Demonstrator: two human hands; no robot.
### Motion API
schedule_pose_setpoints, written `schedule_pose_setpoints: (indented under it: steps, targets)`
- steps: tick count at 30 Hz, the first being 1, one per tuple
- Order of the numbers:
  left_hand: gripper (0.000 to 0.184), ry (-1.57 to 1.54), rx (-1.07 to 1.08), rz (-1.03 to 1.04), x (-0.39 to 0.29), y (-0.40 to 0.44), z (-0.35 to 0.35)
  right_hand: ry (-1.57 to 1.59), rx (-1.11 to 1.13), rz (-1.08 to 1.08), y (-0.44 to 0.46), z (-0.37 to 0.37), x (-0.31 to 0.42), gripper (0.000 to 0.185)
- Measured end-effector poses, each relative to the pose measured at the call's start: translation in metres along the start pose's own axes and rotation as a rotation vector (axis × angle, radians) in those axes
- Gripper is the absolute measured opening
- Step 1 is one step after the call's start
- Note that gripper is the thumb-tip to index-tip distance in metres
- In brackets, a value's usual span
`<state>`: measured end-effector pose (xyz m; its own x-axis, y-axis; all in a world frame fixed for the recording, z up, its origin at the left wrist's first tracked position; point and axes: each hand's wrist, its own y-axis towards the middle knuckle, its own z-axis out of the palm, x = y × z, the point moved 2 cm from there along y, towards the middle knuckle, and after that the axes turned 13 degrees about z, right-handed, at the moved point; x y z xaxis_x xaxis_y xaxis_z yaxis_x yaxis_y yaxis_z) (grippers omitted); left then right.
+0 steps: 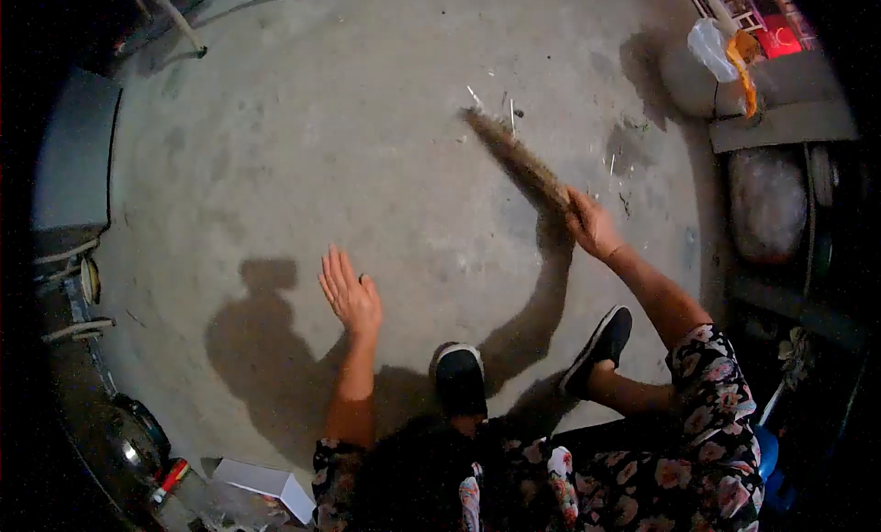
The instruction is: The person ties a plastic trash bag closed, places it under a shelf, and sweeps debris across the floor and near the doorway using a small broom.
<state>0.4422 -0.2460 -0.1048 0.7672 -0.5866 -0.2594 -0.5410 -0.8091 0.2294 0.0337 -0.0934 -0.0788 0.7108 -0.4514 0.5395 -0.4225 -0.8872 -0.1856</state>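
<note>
My right hand (pixel 592 224) is closed around one end of a brown hand broom (pixel 516 156), which slants up and to the left with its far tip close to the concrete floor. Small bits of litter (pixel 514 116), some of them thin white sticks, lie by that tip and to its right. My left hand (pixel 352 292) is held out over the floor with nothing in it. Its fingers are stretched and slightly apart.
Along the right stands a shelf or bench (pixel 785 124) with plastic bags (pixel 714 50) on top. At the lower left are a white box (pixel 262 486) and a dark pan (pixel 138 440). A grey cabinet (pixel 78 156) borders the left. My shoes (pixel 461 381) are below.
</note>
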Motion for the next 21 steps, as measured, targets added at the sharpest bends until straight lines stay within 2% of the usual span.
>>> schedule_pose_setpoints:
  steps: [1,2,4,5,7,8,9,10,13,15,17,18,19,20,21]
  targets:
    - [0.051,0.004,0.001,-0.005,-0.001,0.003,-0.001,0.035,-0.110,-0.009,0.010,-0.012,0.013,0.047]
    - [0.051,0.001,-0.016,-0.004,0.000,0.002,0.003,0.029,-0.122,-0.020,0.014,-0.013,0.019,0.047]
    - [0.052,-0.001,0.017,-0.041,0.000,-0.003,0.010,0.034,-0.030,0.029,0.009,-0.008,0.029,0.047]
    - [0.052,-0.007,0.013,-0.040,-0.001,-0.005,0.010,0.136,0.039,0.056,0.005,-0.001,0.042,0.048]
    - [0.052,0.010,-0.006,-0.008,-0.001,-0.004,0.009,0.107,0.064,-0.016,-0.011,0.018,0.073,0.050]
    - [0.052,0.004,-0.011,-0.002,0.000,0.000,0.004,0.174,0.189,0.072,-0.017,0.031,0.091,0.051]
    - [0.052,-0.006,0.008,-0.033,-0.003,0.001,0.002,0.187,0.190,-0.016,-0.022,0.053,0.096,0.051]
    - [0.052,-0.015,0.026,-0.064,-0.003,0.001,0.001,0.144,0.290,0.010,-0.024,0.066,0.107,0.054]
    - [0.051,0.018,0.016,-0.027,0.005,-0.006,0.011,0.118,0.353,0.069,-0.017,0.087,0.127,0.053]
    - [0.051,0.027,0.029,-0.028,0.007,-0.007,0.010,0.233,0.242,0.066,0.005,0.098,0.104,0.049]
    - [0.051,0.024,0.037,-0.032,0.006,-0.007,0.011,0.264,0.026,0.162,0.038,0.093,0.066,0.045]
    - [0.051,0.021,0.030,-0.036,0.004,-0.006,0.010,0.236,-0.013,0.268,0.050,0.068,0.062,0.043]
    - [0.051,0.017,0.021,-0.039,0.003,-0.005,0.008,0.352,-0.073,0.243,0.060,0.058,0.043,0.042]
    - [0.051,0.013,0.015,-0.038,0.002,-0.004,0.007,0.327,-0.159,0.210,0.063,0.036,0.047,0.041]
    - [0.053,-0.001,0.018,-0.035,0.001,-0.004,0.006,0.311,-0.124,0.274,0.059,0.022,0.051,0.041]
